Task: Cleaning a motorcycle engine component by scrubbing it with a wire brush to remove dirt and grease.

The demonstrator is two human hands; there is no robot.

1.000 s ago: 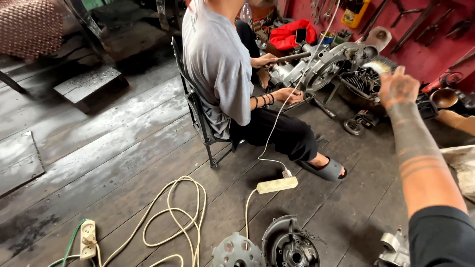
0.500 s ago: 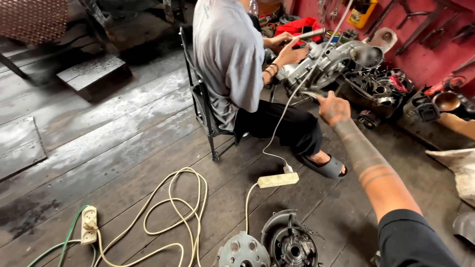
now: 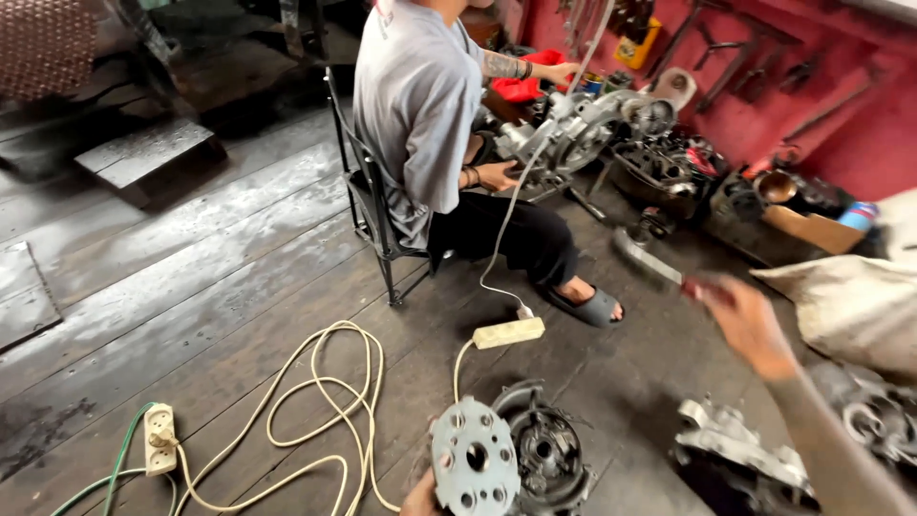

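Right hand [image 3: 750, 320] closed around the dark handle of a long, blurred metal tool [image 3: 650, 263], held out toward the seated co-worker's grey engine casing [image 3: 573, 134]; left hand [image 3: 420, 497], mostly cropped, pinching the lower edge of a round grey perforated metal plate [image 3: 475, 468]. Tilted upright above the wooden floor [image 3: 220, 287], beside a dark round housing [image 3: 544, 449], apparently for inspection.

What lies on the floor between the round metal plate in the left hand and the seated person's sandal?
In the head view, a cream power strip lies on the wooden floor between the round metal plate and the sandal.

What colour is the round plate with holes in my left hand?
The round plate is dull silver-grey metal, seen best in the head view, bottom centre.
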